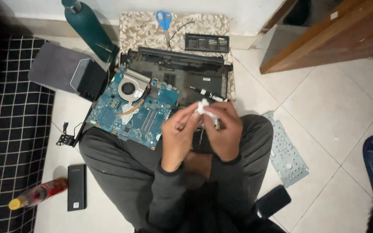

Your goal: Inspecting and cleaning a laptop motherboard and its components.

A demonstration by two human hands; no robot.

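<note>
Pale floor tiles [324, 108] carry everything, and the person sits cross-legged among the parts so each piece stays within arm's reach. Largest of them is the black laptop shell [186, 80], lying opened up on a patterned mat [143, 30], probably to keep it off the hard floor. Leaning against its left edge and the person's knee is the blue circuit board [134, 114], tilted face up with its round fan [129, 89] and copper pipe showing. A grey metal plate [286, 151] lies flat to the right, set aside and well apart from the shell. Blue scissors [165, 19] and a black vented strip [207, 42] rest at the far end of the mat.

Both hands are raised together over the lap, close to the eyes, as suits fiddly work. Left hand [178, 133] and right hand [223, 131] each pinch, fingers curled closed, a small white wad [203, 106] held between them, touching both sets of fingertips. It looks soft and crumpled, like tissue or cloth; a thin metal piece seems to hang just beneath it, though I cannot tell what it is.
</note>
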